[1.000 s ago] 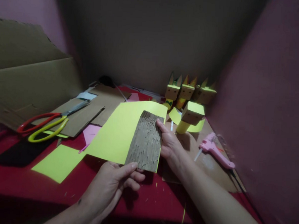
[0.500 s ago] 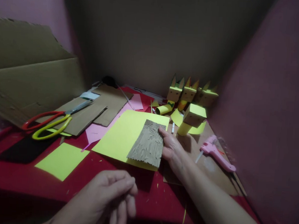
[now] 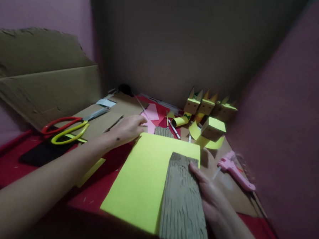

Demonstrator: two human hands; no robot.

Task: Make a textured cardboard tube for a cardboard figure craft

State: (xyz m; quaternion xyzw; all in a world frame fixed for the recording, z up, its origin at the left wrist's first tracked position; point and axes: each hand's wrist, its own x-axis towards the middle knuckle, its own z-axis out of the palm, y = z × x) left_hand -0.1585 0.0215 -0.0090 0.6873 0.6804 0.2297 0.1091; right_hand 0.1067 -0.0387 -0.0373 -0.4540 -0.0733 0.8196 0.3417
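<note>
My right hand (image 3: 210, 195) is closed on a strip of corrugated cardboard (image 3: 183, 202), its ridged face towards me, together with a yellow paper sheet (image 3: 143, 175) behind it. The thumb lies over the cardboard's right edge; the other fingers are hidden. My left hand (image 3: 131, 127) is stretched forward at the sheet's far left corner, close to the pink paper (image 3: 151, 113). Its visible fingertips are slightly apart, the rest hidden. Another ridged cardboard piece (image 3: 164, 131) shows just beyond the yellow sheet.
Red-and-yellow-handled scissors (image 3: 70, 129) lie on cardboard at left, beside a black flat piece (image 3: 44, 154). At right are a pink glue gun (image 3: 234, 169), a cardboard box head (image 3: 213, 129) and several finished figures (image 3: 207, 106). A large cardboard sheet (image 3: 49, 85) leans at the left wall.
My left hand has moved from the near edge to the far side of the yellow sheet. My right hand has brought the sheet and the ridged cardboard nearer to me.
</note>
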